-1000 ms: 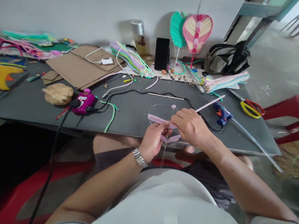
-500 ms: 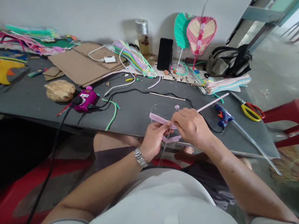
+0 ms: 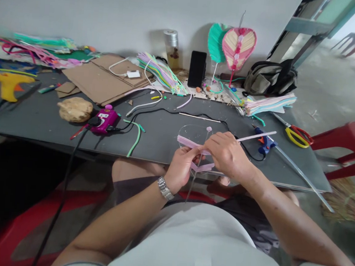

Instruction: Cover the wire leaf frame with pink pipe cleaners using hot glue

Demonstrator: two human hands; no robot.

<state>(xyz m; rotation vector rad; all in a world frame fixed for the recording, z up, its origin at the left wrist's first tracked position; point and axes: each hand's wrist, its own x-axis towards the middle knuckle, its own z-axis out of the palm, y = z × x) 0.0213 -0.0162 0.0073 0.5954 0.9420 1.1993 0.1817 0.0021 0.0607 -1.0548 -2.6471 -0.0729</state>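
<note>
My left hand (image 3: 179,168), a metal watch on its wrist, pinches a band of lilac pipe cleaners (image 3: 186,141) laid side by side across a thin wire frame (image 3: 182,129). My right hand (image 3: 225,153) is closed against the band's right part, its fingertips touching those of my left. Out from behind the right hand sticks the long free end of a lilac pipe cleaner (image 3: 257,136), pointing right. Below the hands, a second lilac piece (image 3: 204,167) bends in a V on the frame's wire stem. A small lilac pom-like tip (image 3: 209,129) tops the stem.
On the grey table (image 3: 161,136) lie a blue glue gun (image 3: 265,142), scissors (image 3: 298,136), a purple power socket (image 3: 106,120) with black cables, a yellow glue gun (image 3: 9,85) and cardboard (image 3: 103,80). Behind stand a phone (image 3: 197,69), a jar (image 3: 172,50) and two leaf-shaped fans (image 3: 238,47).
The free end of the pipe cleaner has swung down and now lies flatter, pointing more to the right. Both hands keep their grip; the whole view has shifted slightly.
</note>
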